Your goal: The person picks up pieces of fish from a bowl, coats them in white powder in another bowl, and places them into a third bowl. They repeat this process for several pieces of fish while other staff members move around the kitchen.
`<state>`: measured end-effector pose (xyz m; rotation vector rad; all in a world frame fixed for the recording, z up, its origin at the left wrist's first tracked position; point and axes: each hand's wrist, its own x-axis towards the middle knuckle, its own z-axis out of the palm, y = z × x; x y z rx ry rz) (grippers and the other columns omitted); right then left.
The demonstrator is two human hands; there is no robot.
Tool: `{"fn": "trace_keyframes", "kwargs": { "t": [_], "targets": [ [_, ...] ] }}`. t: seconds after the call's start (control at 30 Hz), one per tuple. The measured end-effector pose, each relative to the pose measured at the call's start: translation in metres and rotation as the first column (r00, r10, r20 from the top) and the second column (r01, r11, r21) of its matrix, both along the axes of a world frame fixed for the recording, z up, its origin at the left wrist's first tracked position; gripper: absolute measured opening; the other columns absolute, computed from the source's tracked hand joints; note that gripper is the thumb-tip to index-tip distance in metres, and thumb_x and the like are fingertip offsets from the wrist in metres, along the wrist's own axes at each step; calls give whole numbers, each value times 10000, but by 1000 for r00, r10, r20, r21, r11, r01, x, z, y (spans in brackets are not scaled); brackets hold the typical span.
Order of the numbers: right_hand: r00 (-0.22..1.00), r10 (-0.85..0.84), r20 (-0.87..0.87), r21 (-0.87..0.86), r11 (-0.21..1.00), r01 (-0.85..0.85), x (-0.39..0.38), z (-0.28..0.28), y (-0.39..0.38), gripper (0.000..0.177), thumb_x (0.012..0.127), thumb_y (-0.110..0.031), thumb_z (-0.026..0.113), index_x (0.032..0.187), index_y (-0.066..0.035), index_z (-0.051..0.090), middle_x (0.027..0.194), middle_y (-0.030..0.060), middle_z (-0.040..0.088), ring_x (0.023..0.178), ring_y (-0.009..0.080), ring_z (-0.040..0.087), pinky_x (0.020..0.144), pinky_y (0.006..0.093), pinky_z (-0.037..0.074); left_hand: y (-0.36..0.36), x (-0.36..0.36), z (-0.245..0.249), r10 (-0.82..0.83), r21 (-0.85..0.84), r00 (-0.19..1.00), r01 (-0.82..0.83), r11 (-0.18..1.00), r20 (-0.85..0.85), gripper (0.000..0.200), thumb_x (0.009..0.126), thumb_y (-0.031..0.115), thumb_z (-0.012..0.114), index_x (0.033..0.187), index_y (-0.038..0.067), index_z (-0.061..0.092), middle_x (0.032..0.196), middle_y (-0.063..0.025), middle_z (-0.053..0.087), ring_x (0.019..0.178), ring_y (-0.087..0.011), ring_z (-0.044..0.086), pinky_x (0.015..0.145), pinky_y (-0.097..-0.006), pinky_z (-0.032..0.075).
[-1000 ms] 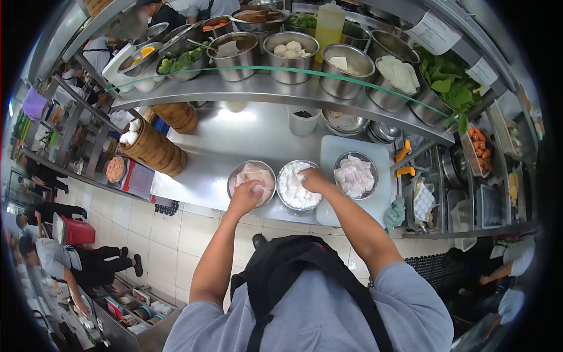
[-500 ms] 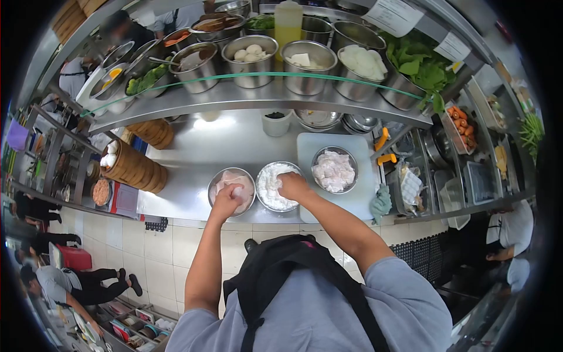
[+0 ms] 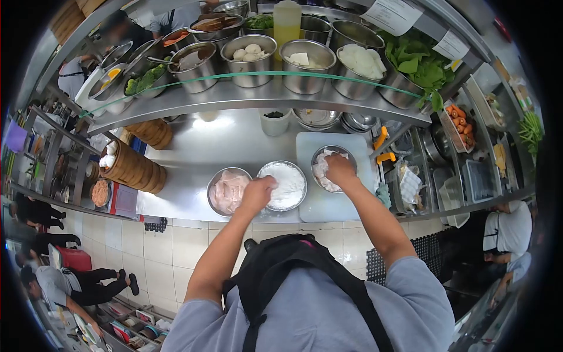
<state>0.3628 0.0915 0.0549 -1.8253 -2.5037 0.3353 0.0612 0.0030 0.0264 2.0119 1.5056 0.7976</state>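
The left hand (image 3: 259, 193), fingers bent (I cannot tell if they grip anything), is between the raw meat (image 3: 227, 192) and the bowl of white powder (image 3: 288, 189). Farther off, the right hand's (image 3: 340, 170) partly hidden fingers reach into the powdery meat (image 3: 321, 166) above the cutting board (image 3: 316, 206).

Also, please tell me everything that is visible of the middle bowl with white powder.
The middle bowl is round, of shiny metal, upright on the steel counter. Uneven white powder covers its inside. It stands between the bowl of pale pink meat and the cutting board, whose edge its rim seems to overlap. The left hand is over its left side; whether they touch is unclear.
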Motion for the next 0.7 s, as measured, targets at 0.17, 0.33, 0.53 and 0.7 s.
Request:
{"fn": "trace_keyframes", "kwargs": {
  "t": [0.17,0.33,0.53,0.7],
  "targets": [
    [960,106,-258,221,974,-49,-40,-15,-9,309,733,-99,657,1030,-15,685,1073,223,665,985,376,661,880,463,534,9,17,-47,-20,160,947,74,984,-319,306,760,14,585,1019,81,735,945,-142,734,1005,-330,652,880,-466,494],
    [962,-41,-271,-152,988,-1,-106,-65,-11,358,744,-167,681,1067,-12,682,1139,233,655,1065,381,632,923,449,517,-4,-16,-21,24,208,956,39,977,-293,309,742,6,578,982,84,757,927,-147,734,991,-342,652,857,-456,503],
    [950,-42,-309,-221,975,-29,-147,-110,-32,579,738,-203,705,1275,-12,601,1214,238,646,1136,377,619,997,435,485,-20,-96,-10,362,154,893,-331,931,-269,270,770,22,586,977,83,749,950,-176,723,885,-394,665,810,-449,534],
    [937,-110,-333,-323,946,-4,-144,-74,-29,602,694,-182,737,1270,-59,615,1297,218,603,1213,354,573,1024,412,473,-28,-100,-48,235,-165,943,-277,946,-236,356,820,134,677,1176,121,657,1030,-211,690,978,-406,658,841,-477,534]
  ]
}}
